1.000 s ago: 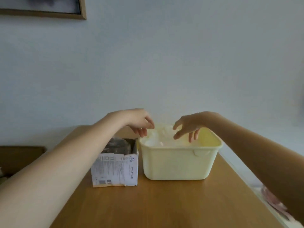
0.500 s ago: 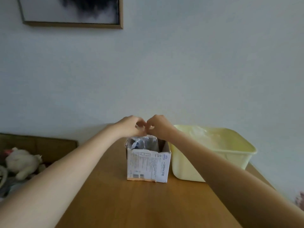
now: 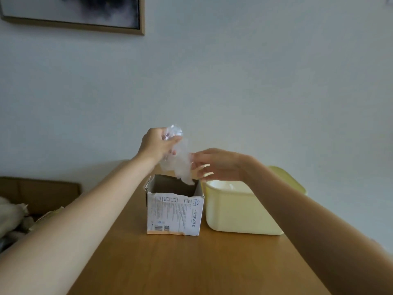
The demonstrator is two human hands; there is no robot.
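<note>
The left hand point(image 3: 156, 145) pinches a crumpled clear plastic glove point(image 3: 177, 160) by its top. The glove hangs nearly upright, its lower tip at the open mouth of the cardboard box point(image 3: 174, 213) near the far edge of the desk point(image 3: 191, 262). The right hand point(image 3: 214, 165), fingers loose and grasping nothing, sits just right of the glove's middle, over the yellow tub point(image 3: 234, 209). Half a second ago both hands met low at the box's mouth; now the left has risen and the right has drawn aside.

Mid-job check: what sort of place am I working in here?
Likely a home room: framed picture on a plain wall, wooden table bearing a cardboard box and yellow tub.
</note>
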